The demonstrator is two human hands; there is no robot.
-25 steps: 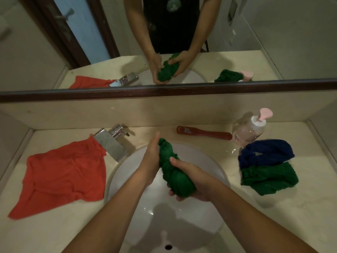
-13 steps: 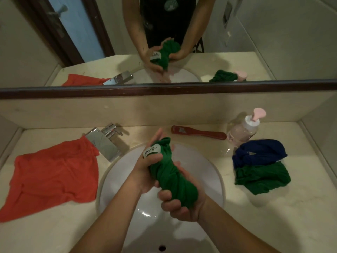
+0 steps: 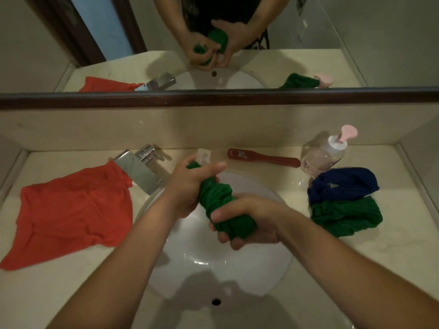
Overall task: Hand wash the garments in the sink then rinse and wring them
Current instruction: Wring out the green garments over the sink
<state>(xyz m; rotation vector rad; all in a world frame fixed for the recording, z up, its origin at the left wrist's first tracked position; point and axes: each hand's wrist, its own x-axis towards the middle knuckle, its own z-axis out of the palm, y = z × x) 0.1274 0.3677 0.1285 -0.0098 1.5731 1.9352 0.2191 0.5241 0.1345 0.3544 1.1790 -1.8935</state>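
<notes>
Head view: both hands are mid-wring on the green garment (image 3: 221,200), held over the back half of the sink (image 3: 237,269). The left hand (image 3: 187,186) is clenched round its top end. The right hand (image 3: 251,222) grips the bottom end, thumb on top and fingers curled under.

Compared to half a second back, the left wrist has rolled over, so the white label (image 3: 203,155) now pokes up behind the knuckles. The right hand has turned too, and the roll looks twisted tighter. A second ago they were only cupping it, so I'd say the wring on this piece is well underway.

The blue garment (image 3: 342,184) and a second green one (image 3: 344,217) sit bunched by the counter's right edge. The orange garment (image 3: 71,210) lies flat near the left edge, probably next up.
</notes>
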